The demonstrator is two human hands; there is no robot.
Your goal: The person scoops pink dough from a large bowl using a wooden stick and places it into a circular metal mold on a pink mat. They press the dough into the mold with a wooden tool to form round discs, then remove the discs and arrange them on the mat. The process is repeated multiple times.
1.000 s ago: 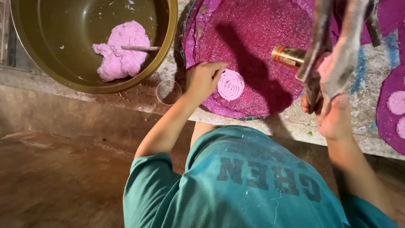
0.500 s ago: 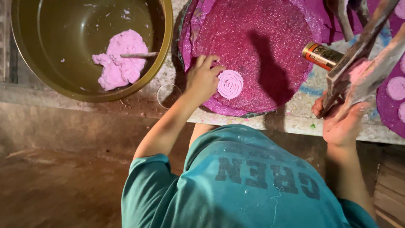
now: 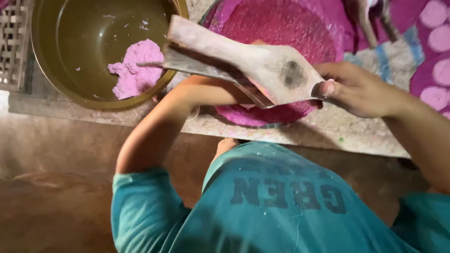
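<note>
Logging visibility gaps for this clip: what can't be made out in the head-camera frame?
- Left hand: hidden behind the pale wooden press that the right hand grips.
- Middle of the round magenta mat: covered by the press.
- Big brass-coloured bowl holding pink dough: top cut off by the frame edge.

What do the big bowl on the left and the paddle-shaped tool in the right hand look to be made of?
The bowl looks like metal, perhaps brass: a smooth, dull gold-olive surface with soft reflections and a thin rim. The paddle-shaped tool in the right hand looks like bare, worn wood: pale, matt, with faint grain and a dark knot-like spot. Whether its thin lower edge is also wood is unclear.
</note>
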